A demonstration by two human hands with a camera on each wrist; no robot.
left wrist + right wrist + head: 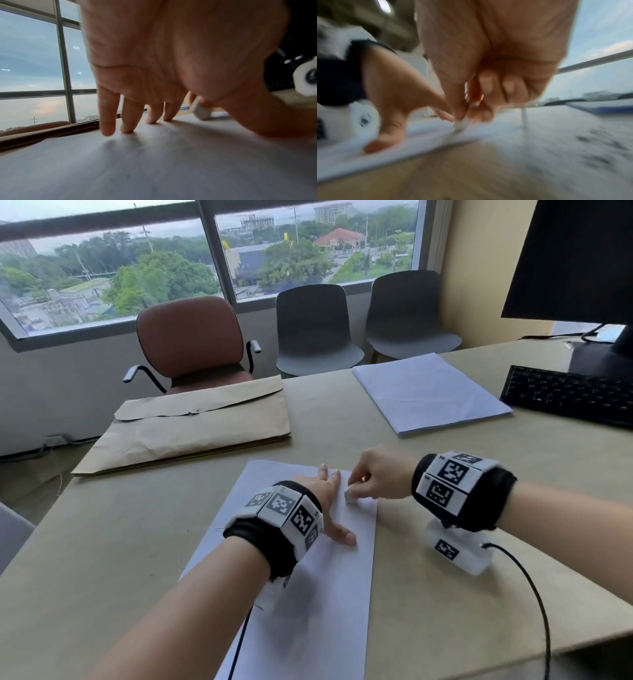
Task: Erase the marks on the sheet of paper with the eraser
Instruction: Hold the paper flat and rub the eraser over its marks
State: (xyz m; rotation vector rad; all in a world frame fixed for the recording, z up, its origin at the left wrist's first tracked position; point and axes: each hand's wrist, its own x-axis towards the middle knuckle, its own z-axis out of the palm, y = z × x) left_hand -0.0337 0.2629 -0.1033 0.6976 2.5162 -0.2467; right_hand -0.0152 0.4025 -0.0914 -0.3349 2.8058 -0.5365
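Head view shows the left hand (329, 501) spread flat on the sheet of paper (318, 604) near the surface's front edge, likely pinning it against rubbing, while the right hand (375, 474) pinches the eraser (350, 495), tip pressed to the sheet's far right part

Marks on sheet (308, 594): none legible, head view; too faint/small to tell. Left hand (325, 501) covers part of sheet's upper area. Eraser (350, 496) mostly hidden by right hand (376, 477) fingers; only lower corner shows. Right wrist view heavily motion-blurred, eraser (460, 126) just a pale smear. Sheet's near end cut by frame bottom.
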